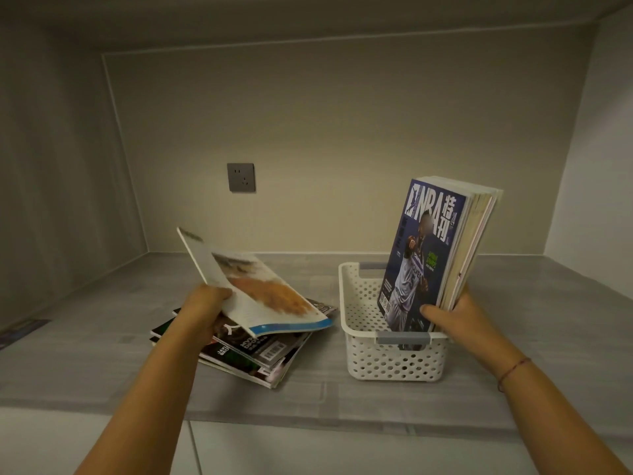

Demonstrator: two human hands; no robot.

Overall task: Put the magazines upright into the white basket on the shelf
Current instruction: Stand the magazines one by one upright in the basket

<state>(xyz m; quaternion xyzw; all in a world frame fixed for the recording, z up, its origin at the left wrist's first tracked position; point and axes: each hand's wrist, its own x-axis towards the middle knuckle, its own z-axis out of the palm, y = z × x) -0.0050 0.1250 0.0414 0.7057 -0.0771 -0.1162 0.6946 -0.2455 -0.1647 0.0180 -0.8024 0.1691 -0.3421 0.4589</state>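
Mid-loading: the right hand (459, 310) clamps its grip on upright magazines (442, 241) in the white basket (394, 361), while the left hand (205, 303), gripping another magazine (260, 293) left of the basket, must next stand it alongside them.

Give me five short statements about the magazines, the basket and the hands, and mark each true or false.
1. The right hand holds a bundle of magazines upright in the white basket. True.
2. The left hand is empty. False: it grips a tilted magazine.
3. A stack of magazines lies flat left of the basket. True.
4. The basket is black. False: it is white with grey handles.
5. A wall socket sits on the back wall. True.
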